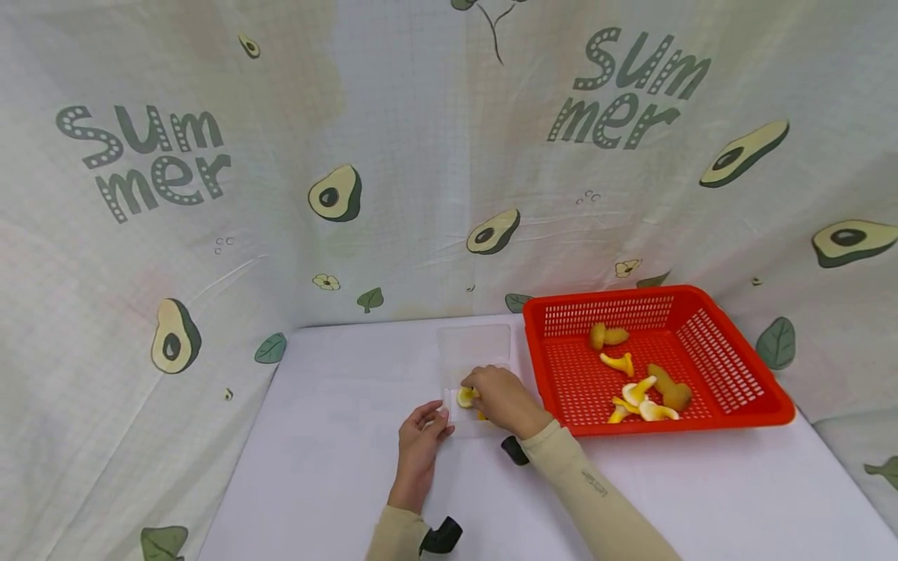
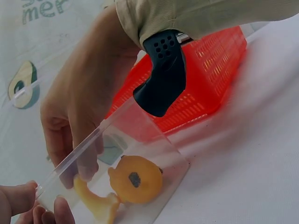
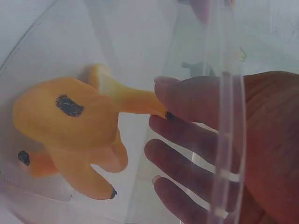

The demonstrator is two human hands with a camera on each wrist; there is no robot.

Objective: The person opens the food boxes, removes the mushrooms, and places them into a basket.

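My right hand (image 1: 503,397) reaches into a clear plastic box (image 1: 459,430) on the table. Its thumb and forefinger pinch the stem of a yellow mushroom (image 3: 135,99), whose pale cap end is turned away from the fingers. Beside that mushroom inside the box lies another yellow mushroom (image 2: 136,180), its rounded cap bearing a dark patch; more yellow stems with dark tips show beneath it in the right wrist view. At the box's left side my left hand (image 1: 419,444) grips the rim between thumb and fingers.
Right of the box stands a red perforated basket (image 1: 536,354) with several yellow mushrooms (image 1: 619,363) and brown mushroom-like pieces (image 1: 672,389). A clear lid-like panel (image 1: 475,343) lies behind the box. Printed cloth (image 1: 407,234) hangs along the table's back. Black wrist mounts (image 1: 515,450) sit at both wrists.
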